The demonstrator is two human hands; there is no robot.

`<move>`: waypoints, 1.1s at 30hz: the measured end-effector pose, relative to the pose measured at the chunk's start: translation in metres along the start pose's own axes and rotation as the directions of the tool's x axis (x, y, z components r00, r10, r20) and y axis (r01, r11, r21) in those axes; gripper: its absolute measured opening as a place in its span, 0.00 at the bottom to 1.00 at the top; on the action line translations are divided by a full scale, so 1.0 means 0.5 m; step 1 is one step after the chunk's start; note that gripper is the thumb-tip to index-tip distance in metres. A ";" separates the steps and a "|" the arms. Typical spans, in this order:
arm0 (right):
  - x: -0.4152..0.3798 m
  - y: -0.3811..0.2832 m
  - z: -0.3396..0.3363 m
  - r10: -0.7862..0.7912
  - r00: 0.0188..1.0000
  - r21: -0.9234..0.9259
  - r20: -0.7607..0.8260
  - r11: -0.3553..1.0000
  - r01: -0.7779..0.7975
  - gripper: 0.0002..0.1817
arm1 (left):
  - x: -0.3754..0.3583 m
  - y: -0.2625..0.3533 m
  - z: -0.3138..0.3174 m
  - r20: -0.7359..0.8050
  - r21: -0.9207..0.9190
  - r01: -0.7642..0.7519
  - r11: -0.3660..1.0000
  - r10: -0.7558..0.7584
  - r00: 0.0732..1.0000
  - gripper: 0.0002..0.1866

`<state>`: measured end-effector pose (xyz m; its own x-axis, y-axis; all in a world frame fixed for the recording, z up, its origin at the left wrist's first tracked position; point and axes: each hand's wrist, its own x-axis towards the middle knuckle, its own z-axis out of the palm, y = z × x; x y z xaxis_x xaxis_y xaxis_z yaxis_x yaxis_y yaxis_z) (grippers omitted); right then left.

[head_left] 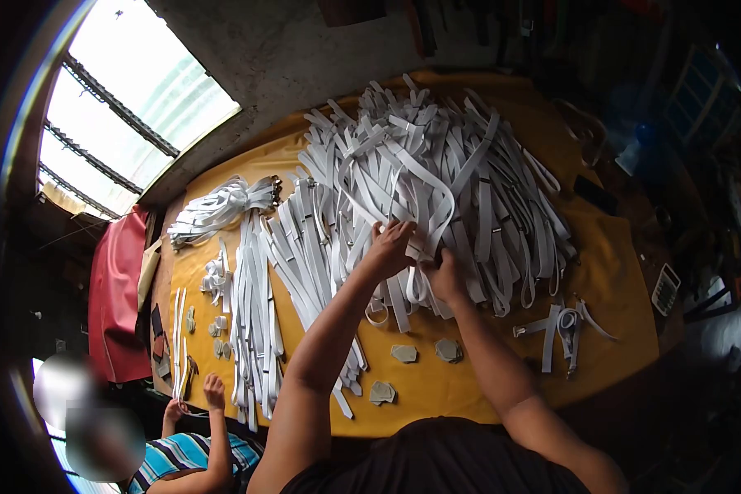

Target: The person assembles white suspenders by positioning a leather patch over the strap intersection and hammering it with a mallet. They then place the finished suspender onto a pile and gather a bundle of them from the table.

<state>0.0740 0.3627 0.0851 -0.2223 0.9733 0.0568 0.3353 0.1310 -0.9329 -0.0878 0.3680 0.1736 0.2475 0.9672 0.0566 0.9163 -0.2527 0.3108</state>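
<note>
My left hand [393, 240] is closed, its fingers pinching a white strap [441, 196] that loops up and over to the right. A little lower and to the right, my right hand [445, 276] has its fingers bent in at the same strap, near its lower part. The fingertips are partly hidden by straps. Both hands are at the front edge of a large heap of white straps [502, 189], some with small metal buckles. More straps [305, 272] lie fanned out to the left of my left forearm.
A yellow cloth [502, 387] covers the table. Bundled straps [222, 210] and a row of long straps [255, 329] lie at left. Small pale stacks [404, 353] sit near my forearms, with loose straps [565, 325] at right. A co-worker [198, 453] sits lower left, hands raised at the table edge.
</note>
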 end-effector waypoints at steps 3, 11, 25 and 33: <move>0.009 -0.006 0.002 -0.061 0.998 0.144 -0.028 0.987 0.065 0.20 | 0.014 -0.004 -0.020 0.011 -0.107 0.002 0.994 -0.001 1.000 0.43; 0.048 -0.059 -0.025 0.177 0.950 0.407 0.257 0.872 -0.273 0.26 | 0.065 0.041 -0.081 0.320 -0.022 -0.129 0.991 0.129 0.939 0.49; 0.092 -0.117 -0.006 0.143 0.988 -0.163 0.058 0.978 -0.132 0.38 | 0.226 -0.099 0.019 -0.034 0.256 -0.216 0.942 0.232 0.972 0.28; 0.082 -0.063 0.071 -0.011 0.966 -0.529 -0.258 0.838 -0.132 0.43 | 0.212 -0.067 -0.025 0.076 0.280 -0.143 0.949 0.126 0.989 0.32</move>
<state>0.0219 0.3920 0.1044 0.0176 0.9875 0.1569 0.7947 0.0814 -0.6015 -0.0961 0.4794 0.1811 0.3845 0.9229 0.0230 0.9227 -0.3849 0.0214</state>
